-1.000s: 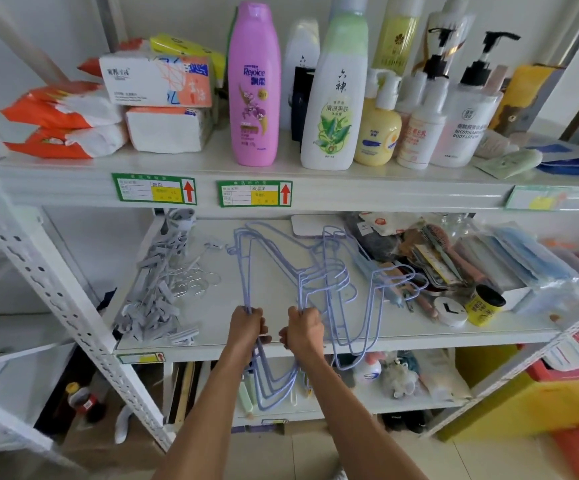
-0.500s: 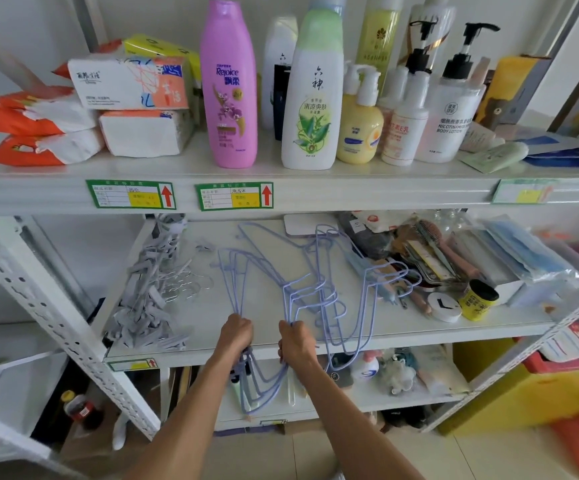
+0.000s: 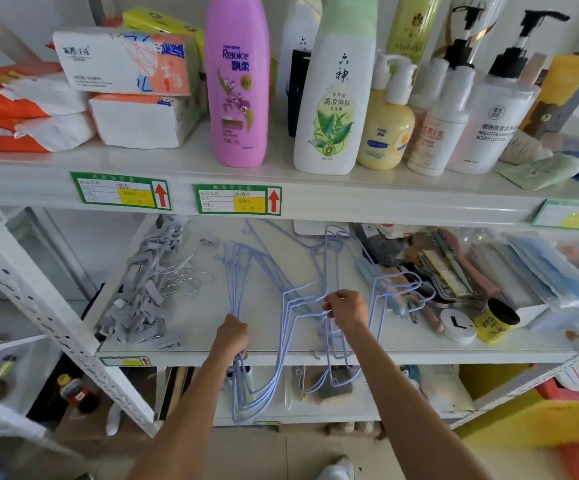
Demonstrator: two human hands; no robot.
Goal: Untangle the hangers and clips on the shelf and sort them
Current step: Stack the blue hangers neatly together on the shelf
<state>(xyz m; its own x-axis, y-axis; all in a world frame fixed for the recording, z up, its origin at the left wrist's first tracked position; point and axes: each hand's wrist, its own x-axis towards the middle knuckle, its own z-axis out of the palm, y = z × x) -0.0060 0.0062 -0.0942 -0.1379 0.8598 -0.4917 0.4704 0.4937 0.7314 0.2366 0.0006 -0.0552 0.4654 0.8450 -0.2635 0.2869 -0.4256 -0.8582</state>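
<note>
Hangers (image 3: 263, 306) on white shelf (image 3: 211, 348) (cluttered)

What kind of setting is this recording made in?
Probably a household-goods storeroom or small shop: white slotted-steel shelving, green stock labels with red arrows on the shelf edge, and toiletries like a pink shampoo bottle beside white tissue packs.

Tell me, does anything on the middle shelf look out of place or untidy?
Yes. The blue wire hangers lie tangled, some overhanging the shelf edge. The left hand grips one bunch; the right hand picks at another.
</note>
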